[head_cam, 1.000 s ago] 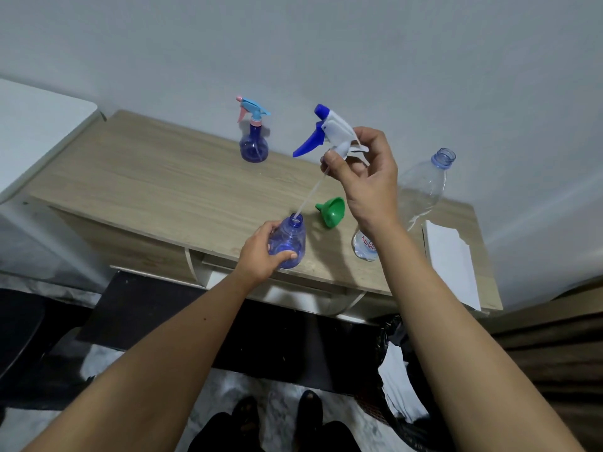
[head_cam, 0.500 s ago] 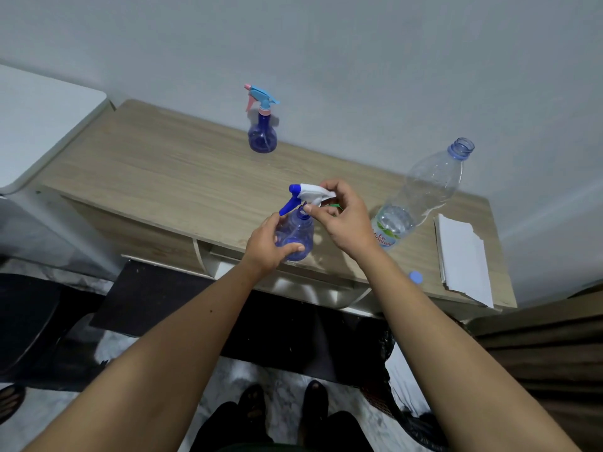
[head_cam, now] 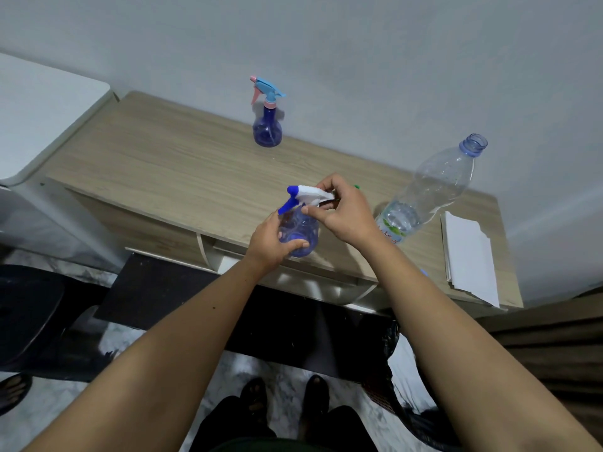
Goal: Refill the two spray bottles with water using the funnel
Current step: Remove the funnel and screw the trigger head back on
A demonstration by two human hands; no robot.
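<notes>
Lowered since a second ago: white-blue trigger head (head_cam: 306, 194), pinched by right hand (head_cam: 342, 214), now seated on near spray bottle (head_cam: 300, 234) at desk (head_cam: 163, 177) edge; left hand (head_cam: 272, 243) grips body. Cross-threading risk if cap is tilted.

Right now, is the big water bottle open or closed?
Open. The water bottle stands on the table with a bare neck, no cap on it.

A near blue spray bottle (head_cam: 301, 234) stands upright, white-blue trigger head (head_cam: 305, 195) on its neck; a second spray bottle (head_cam: 267, 125) stands by the wall; the green funnel (head_cam: 356, 187) is mostly hidden.
</notes>
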